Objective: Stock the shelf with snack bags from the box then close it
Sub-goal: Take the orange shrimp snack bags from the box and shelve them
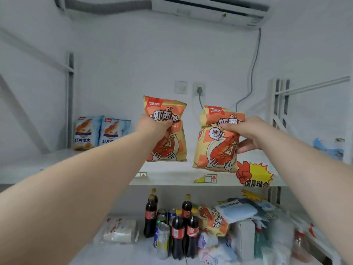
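Observation:
Both my arms reach toward the upper white shelf (168, 172). My left hand (152, 126) grips an orange and yellow shrimp snack bag (168, 142) upright over the shelf's middle. Another bag of the same kind (216, 148) is squeezed in my right hand (246, 133), a little lower and to the right, its bottom near the shelf's front. Two blue shrimp chip bags (100, 131) stand at the back left of that shelf. The box is out of view.
A red and yellow promo sticker (254, 174) hangs on the shelf's front edge. The lower shelf holds cola bottles (179, 224), cans, another orange snack bag (213, 219), packets and spray bottles. A blue packet (327, 148) sits at the upper shelf's right end by the frame.

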